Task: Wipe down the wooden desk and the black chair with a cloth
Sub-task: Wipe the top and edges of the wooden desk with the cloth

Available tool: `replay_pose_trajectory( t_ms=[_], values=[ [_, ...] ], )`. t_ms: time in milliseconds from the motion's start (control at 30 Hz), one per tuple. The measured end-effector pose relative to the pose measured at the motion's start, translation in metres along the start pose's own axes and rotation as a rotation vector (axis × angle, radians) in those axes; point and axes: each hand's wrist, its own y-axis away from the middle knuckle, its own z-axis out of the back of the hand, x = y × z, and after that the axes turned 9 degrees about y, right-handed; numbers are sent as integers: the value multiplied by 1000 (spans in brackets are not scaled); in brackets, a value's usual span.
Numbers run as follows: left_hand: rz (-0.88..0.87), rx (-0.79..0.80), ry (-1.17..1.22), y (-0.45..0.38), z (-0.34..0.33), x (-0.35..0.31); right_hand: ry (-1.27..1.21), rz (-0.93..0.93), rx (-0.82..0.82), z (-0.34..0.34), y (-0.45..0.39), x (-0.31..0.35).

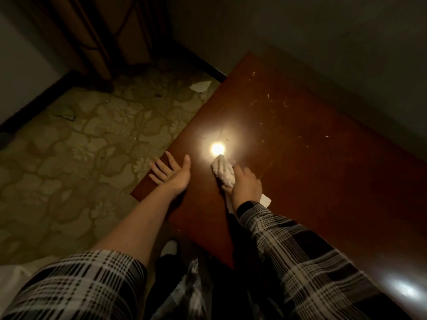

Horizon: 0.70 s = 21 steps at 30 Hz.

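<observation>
The reddish-brown wooden desk (pixel 300 139) fills the right half of the view, its top scattered with small pale crumbs. My right hand (pixel 246 184) grips a white cloth (pixel 223 172) and holds it down on the desk near the left end, just below a bright light reflection. My left hand (pixel 171 170) lies flat with straight fingers at the desk's left edge, fingers reaching over the edge. The black chair is not in view.
A patterned greenish floor (pixel 80 146) lies left of the desk, with scraps of paper (pixel 201 85) on it. A dark wooden cabinet (pixel 104 35) stands at the back. A grey wall runs behind the desk.
</observation>
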Motion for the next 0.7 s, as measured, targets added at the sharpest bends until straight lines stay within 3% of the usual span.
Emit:
replay_pose_trajectory(
  t_ms=[133, 300, 400, 467, 533, 600, 700],
  values=[
    [-8, -13, -57, 0, 21, -5, 15, -130, 42, -11, 25, 35],
    [-127, -2, 76, 0, 55, 15, -10, 79, 176, -30, 92, 99],
    [-122, 9, 211, -2, 57, 23, -205, 123, 371, -30, 102, 103],
    [-131, 23, 300, -3, 54, 24, -530, -107, 311, -25, 97, 84],
    [-145, 45, 319, -9, 54, 27, -656, -407, 57, -17, 83, 57],
    [-118, 59, 371, -11, 57, 28, -432, -559, -44, -11, 70, 38],
    [-79, 67, 561, -64, 36, 54, -173, -555, 3, -15, 64, 52]
  ],
)
